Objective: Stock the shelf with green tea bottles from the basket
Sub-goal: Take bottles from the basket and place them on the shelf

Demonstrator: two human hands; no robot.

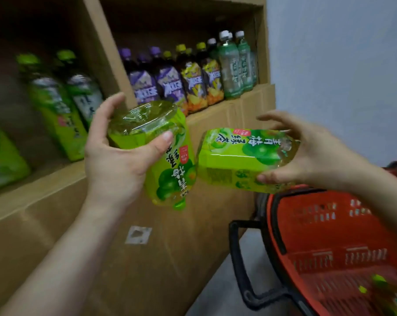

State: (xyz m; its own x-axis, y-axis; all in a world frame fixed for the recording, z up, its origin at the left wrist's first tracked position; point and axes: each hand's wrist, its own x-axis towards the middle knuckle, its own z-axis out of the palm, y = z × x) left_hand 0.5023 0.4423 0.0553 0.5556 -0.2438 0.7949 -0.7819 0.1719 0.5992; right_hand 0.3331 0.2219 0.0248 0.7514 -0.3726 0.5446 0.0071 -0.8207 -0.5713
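Left hand (115, 160) is gripping the upturned bottle (170, 172) near its base; right hand (313, 153) is loosely clasping the sideways bottle (238, 160). Both are probably needing righting before standing on the left shelf (44, 176).

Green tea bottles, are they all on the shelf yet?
Not yet. Done: some green tea bottles stand on the shelf, at its left. In hand: the left hand grips one bottle, the right hand holds another bottle, both off the shelf. Left: shelving those two, plus blurred green items in the red basket.
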